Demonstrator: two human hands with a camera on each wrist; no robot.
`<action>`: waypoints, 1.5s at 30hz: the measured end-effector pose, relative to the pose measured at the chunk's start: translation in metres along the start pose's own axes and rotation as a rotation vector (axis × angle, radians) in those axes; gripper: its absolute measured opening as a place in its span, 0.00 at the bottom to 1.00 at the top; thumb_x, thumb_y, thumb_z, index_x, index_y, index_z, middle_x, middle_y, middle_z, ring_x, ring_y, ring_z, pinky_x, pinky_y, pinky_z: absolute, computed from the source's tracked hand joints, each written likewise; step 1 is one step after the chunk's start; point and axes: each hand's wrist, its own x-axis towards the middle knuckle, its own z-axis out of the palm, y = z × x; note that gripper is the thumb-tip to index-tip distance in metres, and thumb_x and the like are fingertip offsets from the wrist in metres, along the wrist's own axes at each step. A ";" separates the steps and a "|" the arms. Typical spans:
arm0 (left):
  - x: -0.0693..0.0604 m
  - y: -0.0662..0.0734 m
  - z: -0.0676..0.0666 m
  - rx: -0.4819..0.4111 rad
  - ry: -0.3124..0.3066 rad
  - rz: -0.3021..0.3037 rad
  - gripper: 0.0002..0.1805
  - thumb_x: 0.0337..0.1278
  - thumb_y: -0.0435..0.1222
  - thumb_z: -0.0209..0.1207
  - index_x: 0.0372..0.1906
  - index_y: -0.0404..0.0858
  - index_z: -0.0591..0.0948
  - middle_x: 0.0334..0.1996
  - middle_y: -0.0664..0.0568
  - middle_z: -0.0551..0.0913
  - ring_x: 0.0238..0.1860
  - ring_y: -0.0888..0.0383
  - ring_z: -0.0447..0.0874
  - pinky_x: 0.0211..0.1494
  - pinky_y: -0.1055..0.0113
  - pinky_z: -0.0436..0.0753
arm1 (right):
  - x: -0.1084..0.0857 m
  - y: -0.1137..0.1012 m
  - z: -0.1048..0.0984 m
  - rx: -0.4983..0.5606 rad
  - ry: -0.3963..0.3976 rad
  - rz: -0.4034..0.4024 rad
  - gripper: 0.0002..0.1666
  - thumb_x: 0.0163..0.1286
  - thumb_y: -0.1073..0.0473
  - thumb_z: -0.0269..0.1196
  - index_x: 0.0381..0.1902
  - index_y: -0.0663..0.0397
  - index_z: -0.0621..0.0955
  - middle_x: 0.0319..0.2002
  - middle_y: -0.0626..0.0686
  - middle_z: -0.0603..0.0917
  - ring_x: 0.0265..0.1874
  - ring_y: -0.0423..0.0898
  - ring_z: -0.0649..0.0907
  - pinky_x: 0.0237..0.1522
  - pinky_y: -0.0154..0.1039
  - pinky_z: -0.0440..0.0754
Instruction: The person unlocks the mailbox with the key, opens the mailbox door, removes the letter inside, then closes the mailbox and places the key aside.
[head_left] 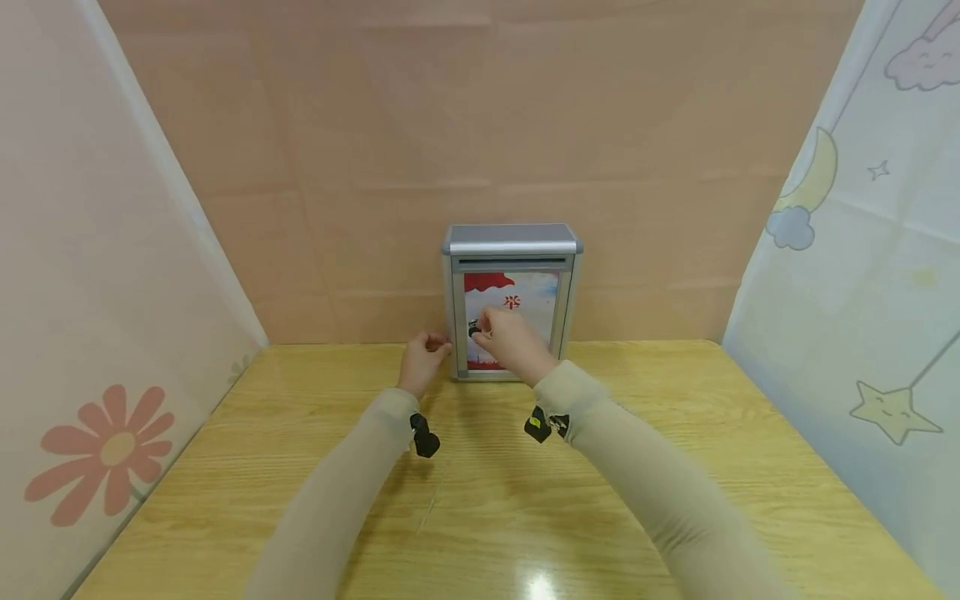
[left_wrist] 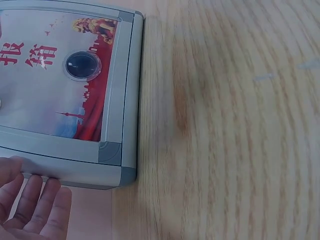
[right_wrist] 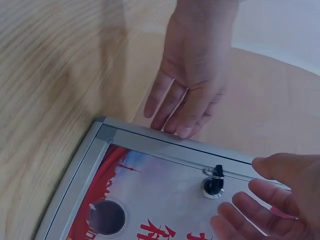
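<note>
A silver-grey metal drop box (head_left: 513, 237), with a slot near its top and a red-and-white printed front, stands upright against the back wall. My left hand (head_left: 422, 360) is at the box's left side, its loosely bent fingers (left_wrist: 47, 202) resting along the side edge. In front of the panel hovers my right hand (head_left: 513, 340), thumb and fingers spread apart in the right wrist view. Beside those fingertips a black-headed key (right_wrist: 219, 177) with a wire ring sits in the round lock (right_wrist: 206, 190). Nothing shows between the right thumb and fingers.
A wood-grain table (head_left: 480, 500) carries the box. Behind it hangs a peach cloth (head_left: 337, 150); patterned white cloths stand at left (head_left: 90, 292) and right (head_left: 885, 292). A dark round disc (left_wrist: 83, 65) shows low on the box front.
</note>
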 end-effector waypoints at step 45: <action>-0.005 0.005 0.000 -0.006 0.014 -0.016 0.11 0.63 0.34 0.60 0.46 0.32 0.79 0.43 0.41 0.81 0.43 0.50 0.80 0.45 0.63 0.81 | 0.017 -0.024 0.019 -0.455 0.043 -0.122 0.08 0.69 0.67 0.59 0.31 0.61 0.84 0.29 0.57 0.85 0.25 0.47 0.85 0.23 0.37 0.84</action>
